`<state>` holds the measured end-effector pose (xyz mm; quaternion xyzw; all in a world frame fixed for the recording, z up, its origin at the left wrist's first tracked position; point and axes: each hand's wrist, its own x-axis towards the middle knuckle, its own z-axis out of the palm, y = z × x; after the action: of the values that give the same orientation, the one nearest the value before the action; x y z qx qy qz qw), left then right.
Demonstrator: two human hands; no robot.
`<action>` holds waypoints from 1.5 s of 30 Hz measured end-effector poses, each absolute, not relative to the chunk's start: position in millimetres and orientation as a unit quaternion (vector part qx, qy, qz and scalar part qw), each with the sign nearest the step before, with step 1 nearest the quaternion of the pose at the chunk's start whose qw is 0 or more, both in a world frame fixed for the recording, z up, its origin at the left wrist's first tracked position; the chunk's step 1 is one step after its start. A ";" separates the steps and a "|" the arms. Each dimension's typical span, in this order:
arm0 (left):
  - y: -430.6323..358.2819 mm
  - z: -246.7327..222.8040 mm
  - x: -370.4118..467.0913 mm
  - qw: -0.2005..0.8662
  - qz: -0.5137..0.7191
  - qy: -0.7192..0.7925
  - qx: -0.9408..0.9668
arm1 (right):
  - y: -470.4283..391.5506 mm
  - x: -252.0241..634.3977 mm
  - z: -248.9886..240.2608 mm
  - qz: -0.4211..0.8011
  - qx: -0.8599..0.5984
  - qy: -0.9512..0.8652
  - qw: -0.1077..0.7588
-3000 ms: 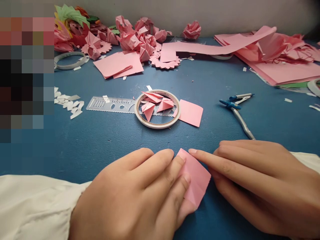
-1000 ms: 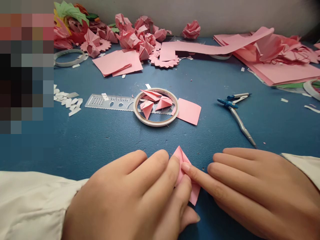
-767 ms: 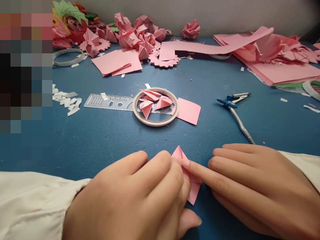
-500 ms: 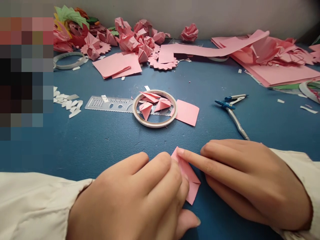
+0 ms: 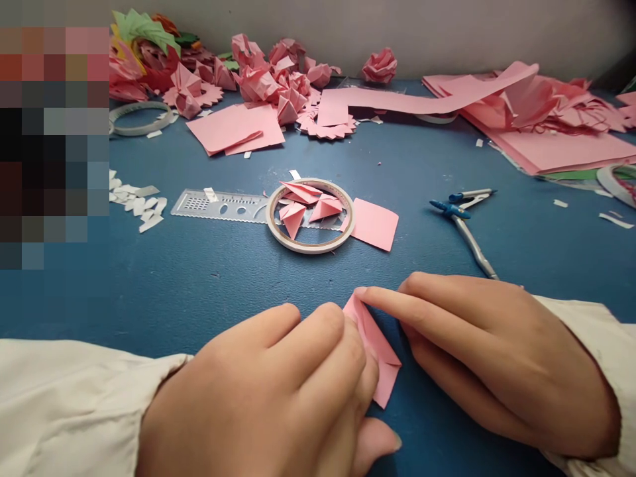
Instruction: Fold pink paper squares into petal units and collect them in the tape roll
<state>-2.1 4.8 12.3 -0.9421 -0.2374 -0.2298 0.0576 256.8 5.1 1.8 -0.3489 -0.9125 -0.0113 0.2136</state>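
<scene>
A small folded piece of pink paper lies on the blue table in front of me, its pointed tip away from me. My left hand holds the paper down from the left, its fingers bent over the left edge and hiding part of it. The left thumb sits apart, nearer to me. On the right, my right hand reaches its stretched index finger to the paper's far tip and touches it there. The other right fingers are partly hidden under that hand.
Beyond my hands, a tape roll rings several folded pink pieces over a clear ruler. A pink paper square is beside it. A compass lies to the right. Pink paper flowers and sheets line the back.
My right index fingertip has slid slightly farther out, to the paper's far tip. My left hand keeps its hold. The whole view has shifted a little.
</scene>
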 end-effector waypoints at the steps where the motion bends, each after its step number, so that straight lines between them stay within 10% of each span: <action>1: 5.1 12.3 -2.0 0.059 -0.236 -0.237 -0.941 | 5.9 256.9 3.0 -0.017 -0.343 -0.916 0.206; 45: 2.9 16.2 -6.9 0.060 -0.193 -0.247 -0.948 | -0.2 257.0 0.7 -0.007 -0.304 -0.920 0.246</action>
<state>-6.9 2.9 16.2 -0.9476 -0.2473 -0.1930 0.0598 257.0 -0.2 0.7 -0.3041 -0.9203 -0.0072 0.2461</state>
